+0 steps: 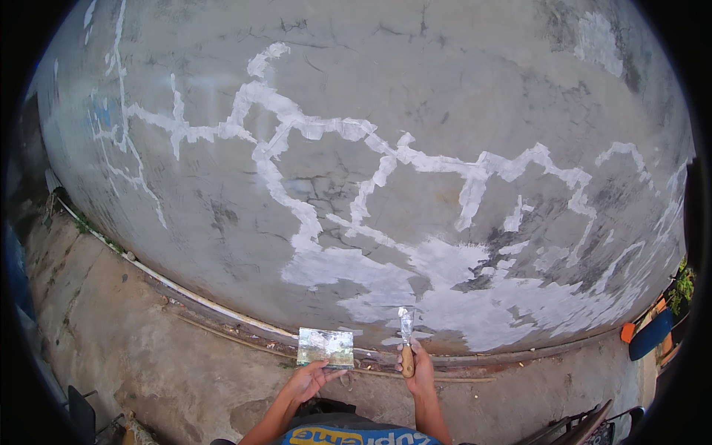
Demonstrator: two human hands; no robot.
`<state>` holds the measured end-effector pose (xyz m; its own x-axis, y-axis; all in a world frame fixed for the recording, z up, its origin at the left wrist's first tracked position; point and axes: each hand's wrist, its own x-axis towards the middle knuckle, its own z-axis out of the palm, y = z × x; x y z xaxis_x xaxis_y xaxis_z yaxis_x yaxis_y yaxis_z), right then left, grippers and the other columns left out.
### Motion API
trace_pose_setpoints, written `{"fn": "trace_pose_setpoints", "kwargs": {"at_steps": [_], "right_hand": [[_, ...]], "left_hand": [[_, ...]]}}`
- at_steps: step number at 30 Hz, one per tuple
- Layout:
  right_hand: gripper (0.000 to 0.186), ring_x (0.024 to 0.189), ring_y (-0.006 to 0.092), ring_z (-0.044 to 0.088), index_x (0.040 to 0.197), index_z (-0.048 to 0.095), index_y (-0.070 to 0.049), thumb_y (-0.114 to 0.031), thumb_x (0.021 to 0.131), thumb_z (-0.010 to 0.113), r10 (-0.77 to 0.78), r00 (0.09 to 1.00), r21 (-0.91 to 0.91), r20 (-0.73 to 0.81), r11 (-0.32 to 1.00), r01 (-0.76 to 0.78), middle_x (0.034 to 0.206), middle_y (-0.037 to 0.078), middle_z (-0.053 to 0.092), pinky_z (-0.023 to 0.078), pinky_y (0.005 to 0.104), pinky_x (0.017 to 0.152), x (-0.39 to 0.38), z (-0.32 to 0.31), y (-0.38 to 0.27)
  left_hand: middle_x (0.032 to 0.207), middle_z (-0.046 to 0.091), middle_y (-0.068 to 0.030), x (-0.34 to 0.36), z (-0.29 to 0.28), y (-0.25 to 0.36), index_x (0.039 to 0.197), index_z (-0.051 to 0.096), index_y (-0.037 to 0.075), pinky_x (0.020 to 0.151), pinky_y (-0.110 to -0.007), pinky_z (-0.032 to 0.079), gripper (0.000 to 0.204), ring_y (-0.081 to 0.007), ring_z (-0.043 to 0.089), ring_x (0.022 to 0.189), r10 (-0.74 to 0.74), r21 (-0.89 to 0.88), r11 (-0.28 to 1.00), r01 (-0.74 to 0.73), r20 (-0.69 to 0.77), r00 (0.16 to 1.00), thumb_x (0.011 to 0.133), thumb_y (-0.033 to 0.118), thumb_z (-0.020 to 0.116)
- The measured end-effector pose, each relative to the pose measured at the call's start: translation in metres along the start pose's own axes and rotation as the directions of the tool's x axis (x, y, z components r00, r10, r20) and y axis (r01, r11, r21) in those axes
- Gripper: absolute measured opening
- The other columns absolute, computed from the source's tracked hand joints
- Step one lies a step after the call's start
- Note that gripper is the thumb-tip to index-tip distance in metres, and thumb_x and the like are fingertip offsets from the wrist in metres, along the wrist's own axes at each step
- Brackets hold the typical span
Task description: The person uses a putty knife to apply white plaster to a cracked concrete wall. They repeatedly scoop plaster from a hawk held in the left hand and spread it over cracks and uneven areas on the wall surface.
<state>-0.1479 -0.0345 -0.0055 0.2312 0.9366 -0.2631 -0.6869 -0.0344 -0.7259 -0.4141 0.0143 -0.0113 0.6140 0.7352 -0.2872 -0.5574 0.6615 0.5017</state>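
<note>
Right fingers [417, 350] gripped wooden-handled metal putty knife [407, 345] before cracked grey plaster wall [460, 81], long axis pointing wallward, blade [406, 324] wall-side; left fingers [317, 365] held mottled whitish rectangular plate [325, 345] before wall.

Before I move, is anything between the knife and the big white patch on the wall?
Nothing visible. The knife, in the right hand, points up at the patch, with no object between. The board in the left hand sits off to the left. Whether the blade touches the wall, I can't tell.
</note>
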Motion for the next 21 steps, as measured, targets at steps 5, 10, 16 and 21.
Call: {"fn": "trace_pose_setpoints", "kwargs": {"at_steps": [5,10,16,21], "right_hand": [[0.04,0.068,0.0137,0.052,0.13,0.046,-0.004,-0.024,0.095,0.043,0.044,0.999,0.071,0.009,0.996,-0.044,0.095,0.007,0.057,0.044,0.028,0.052,-0.003,-0.018,0.006],[0.04,0.068,0.0121,0.053,0.131,0.047,-0.003,-0.026,0.097,0.045,-0.238,0.971,-0.01,-0.015,0.971,0.238,0.09,0.004,0.055,0.043,0.0262,0.05,0.014,0.032,-0.042],[0.042,0.061,0.0092,0.051,0.137,0.046,-0.002,-0.022,0.1,0.044,-0.615,0.785,-0.221,0.077,0.757,0.615,0.074,0.001,0.051,0.04,0.0236,0.048,0.061,0.135,-0.101],[0.038,0.063,0.0066,0.048,0.135,0.051,-0.003,-0.019,0.1,0.044,-0.771,0.612,-0.34,0.177,0.536,0.773,0.08,0.002,0.05,0.037,0.0225,0.047,0.092,0.248,-0.123]], "left_hand": [[0.128,0.054,-0.018,-0.009,0.003,-0.003,0.127,0.043,-0.006,0.112,-0.053,0.033,0.038,-0.0321,0.05,0.122,0.083,-0.016,0.996,-0.083,-0.007,0.997,0.094,0.011,0.049],[0.128,0.055,-0.0164,-0.007,0.002,0.011,0.127,0.045,-0.003,0.111,-0.055,0.033,0.039,-0.0314,0.05,0.123,0.112,-0.009,0.994,-0.112,0.007,0.994,0.093,0.014,0.051],[0.126,0.056,-0.0139,0.002,-0.028,0.059,0.128,0.045,-0.002,0.108,-0.057,0.035,0.038,-0.0308,0.05,0.123,0.098,0.065,0.993,-0.1,0.034,0.995,0.093,0.012,0.05],[0.125,0.056,-0.0139,0.003,-0.071,0.128,0.122,0.049,-0.001,0.105,-0.057,0.04,0.031,-0.0316,0.052,0.121,0.126,0.073,0.989,-0.127,0.018,0.992,0.092,0.008,0.049]]}}
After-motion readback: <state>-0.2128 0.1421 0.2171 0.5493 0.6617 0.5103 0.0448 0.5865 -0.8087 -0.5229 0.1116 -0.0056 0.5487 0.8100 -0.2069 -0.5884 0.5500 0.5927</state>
